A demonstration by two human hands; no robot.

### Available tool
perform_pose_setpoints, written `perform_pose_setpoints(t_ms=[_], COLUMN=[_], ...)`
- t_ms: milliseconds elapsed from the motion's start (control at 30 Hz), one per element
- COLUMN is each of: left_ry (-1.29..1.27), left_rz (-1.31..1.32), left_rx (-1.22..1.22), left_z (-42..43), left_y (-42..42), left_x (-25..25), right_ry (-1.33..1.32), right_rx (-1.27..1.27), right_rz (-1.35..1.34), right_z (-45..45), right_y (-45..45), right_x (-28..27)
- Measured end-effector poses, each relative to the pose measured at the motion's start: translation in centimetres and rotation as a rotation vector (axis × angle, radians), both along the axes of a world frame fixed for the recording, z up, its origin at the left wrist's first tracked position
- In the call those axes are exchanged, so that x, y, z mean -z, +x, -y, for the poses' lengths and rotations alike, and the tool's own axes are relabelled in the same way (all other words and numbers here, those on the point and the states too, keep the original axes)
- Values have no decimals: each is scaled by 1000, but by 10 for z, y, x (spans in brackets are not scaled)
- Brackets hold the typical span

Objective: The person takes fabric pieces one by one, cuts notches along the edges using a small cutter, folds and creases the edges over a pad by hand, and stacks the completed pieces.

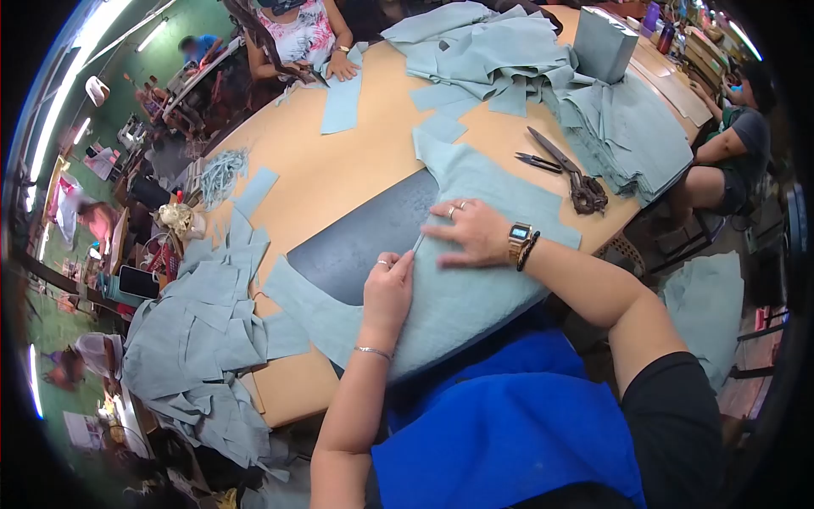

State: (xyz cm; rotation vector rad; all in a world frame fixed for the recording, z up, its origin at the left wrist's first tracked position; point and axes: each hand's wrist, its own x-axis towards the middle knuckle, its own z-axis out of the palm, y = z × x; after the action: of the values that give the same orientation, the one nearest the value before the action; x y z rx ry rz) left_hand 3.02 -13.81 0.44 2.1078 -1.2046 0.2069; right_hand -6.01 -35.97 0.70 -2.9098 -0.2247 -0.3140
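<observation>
A pale blue-green fabric piece lies partly over a dark flat board in front of me. At the fabric's edge, beside the bare part of the board, my left hand pinches with thumb and fingers. My right hand rests on the cloth just right of it, fingers spread and slightly blurred. To the right lie large fabric scissors with dark, wrapped handles. Small thread snips sit next to their blades.
Cut fabric pieces pile at the table's left edge; stacked cloth covers the right. A grey-green box stands far right. Across the wooden table, another person's hand presses a fabric strip, with scissors nearby.
</observation>
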Motion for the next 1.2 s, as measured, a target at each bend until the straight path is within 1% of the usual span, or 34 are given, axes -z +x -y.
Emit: perform_pose_setpoints(t_ms=[67,167,200,300,400,433,500,600,667,800,900,1000,1100,1133,1200], left_ry=[-10,-6,-2,10,34,44,58,51,46,59,109,133,147,147,169], left_rz=[13,1,-1,-1,-25,-57,-117,-157,-145,21,111,171,186,177,118], left_rx=[7,1,3,5,-1,-10,-18,0,22,33,12,-5,-11,-10,5], left_z=[1,0,0,-1,-1,-3,-14,-37,-52,-64,-63,-64,-64,-64,-70], left_y=[0,-2,-2,-1,0,-1,-5,-5,-6,-9,-9,-10,-9,-9,-7], left_x=[4,4,5,4,-1,-5,-10,-12,-11,-6,-7,-7,-8,-10,-12], right_ry=[-194,-148,-144,-223,131,116,43,75,-3,-129,-130,-173,-22,25,35], right_rx=[6,70,144,333,4,-60,-14,-26,-17,-18,30,162,-2,-92,-83], right_rz=[-132,-144,-139,100,54,-1,113,60,-23,-150,-157,9,87,117,100], right_z=[-20,-12,-6,2,-18,-35,-47,-46,-48,-63,-63,-57,-74,-84,-93], right_y=[-12,-12,-8,-3,5,0,-5,-5,-10,-18,-18,-14,-8,-7,-9], right_x=[-29,-17,-14,-9,4,-4,6,3,-8,-22,-23,-14,-11,-12,-4])
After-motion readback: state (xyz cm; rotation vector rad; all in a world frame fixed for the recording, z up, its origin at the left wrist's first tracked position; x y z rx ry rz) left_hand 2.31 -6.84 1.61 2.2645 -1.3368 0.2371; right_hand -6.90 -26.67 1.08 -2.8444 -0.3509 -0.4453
